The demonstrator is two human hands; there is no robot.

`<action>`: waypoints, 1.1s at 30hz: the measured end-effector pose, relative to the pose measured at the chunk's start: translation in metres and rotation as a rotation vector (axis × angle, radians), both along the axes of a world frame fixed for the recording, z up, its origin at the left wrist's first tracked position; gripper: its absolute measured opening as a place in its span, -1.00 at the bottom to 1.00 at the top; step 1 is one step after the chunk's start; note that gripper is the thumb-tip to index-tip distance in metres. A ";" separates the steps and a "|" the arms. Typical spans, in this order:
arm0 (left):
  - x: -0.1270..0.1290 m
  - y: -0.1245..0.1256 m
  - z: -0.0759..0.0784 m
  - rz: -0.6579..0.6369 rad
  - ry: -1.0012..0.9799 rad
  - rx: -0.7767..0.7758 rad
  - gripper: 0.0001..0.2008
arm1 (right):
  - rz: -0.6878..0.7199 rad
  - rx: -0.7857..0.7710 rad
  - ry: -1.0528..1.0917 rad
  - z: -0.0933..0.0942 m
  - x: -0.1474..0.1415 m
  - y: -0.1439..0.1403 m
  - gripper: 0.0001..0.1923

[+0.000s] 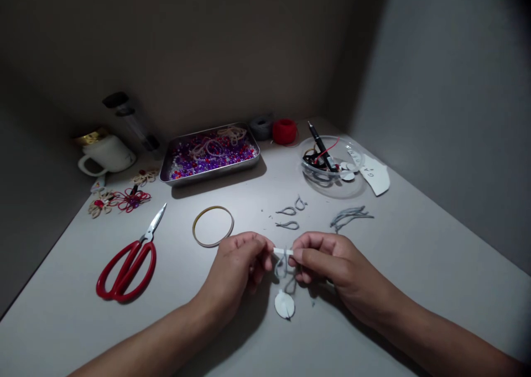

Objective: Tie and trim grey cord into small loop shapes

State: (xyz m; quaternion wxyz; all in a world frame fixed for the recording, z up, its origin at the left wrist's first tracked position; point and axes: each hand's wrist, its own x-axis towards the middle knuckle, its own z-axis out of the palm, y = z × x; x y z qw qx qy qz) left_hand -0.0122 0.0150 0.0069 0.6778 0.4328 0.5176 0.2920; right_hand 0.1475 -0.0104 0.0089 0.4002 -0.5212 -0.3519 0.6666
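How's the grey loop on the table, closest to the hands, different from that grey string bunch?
The grey loop looks like one bent cord; the string bunch has several strands. The loop curves round at one end; the bunch lies mostly straight. Both are grey and on the table.

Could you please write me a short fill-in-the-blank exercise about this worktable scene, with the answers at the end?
1. The handles of the scissors are ____.
2. The metal tray holds many small ____.
3. The strip pinched between the left hand and right hand is ____.
4. The round hoop lies nearer to the ____ hand.

Missing words: red; beads; white; left.
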 end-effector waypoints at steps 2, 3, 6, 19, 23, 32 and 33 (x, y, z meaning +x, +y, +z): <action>-0.001 -0.002 -0.001 0.047 -0.054 0.011 -0.78 | -0.055 -0.001 -0.013 -0.001 -0.001 0.000 -0.83; -0.001 -0.003 0.000 0.042 -0.058 0.022 -0.77 | -0.079 0.000 -0.020 -0.002 -0.002 -0.001 -0.82; 0.000 -0.007 0.004 -0.044 0.006 0.071 -0.76 | -0.086 0.027 -0.069 -0.004 -0.004 -0.002 -0.81; 0.003 -0.016 0.000 -0.325 0.333 0.335 -0.83 | 0.099 0.207 -0.239 -0.005 0.000 -0.007 -0.82; 0.004 -0.022 0.001 -0.400 0.494 0.508 -0.78 | 0.165 0.257 -0.421 -0.007 -0.003 -0.009 -0.97; 0.007 -0.018 0.001 -0.370 0.494 0.425 -0.82 | 0.211 0.322 -0.523 -0.007 -0.004 -0.009 -0.95; 0.007 -0.018 0.001 -0.366 0.483 0.414 -0.82 | 0.208 0.314 -0.525 -0.006 -0.004 -0.008 -0.95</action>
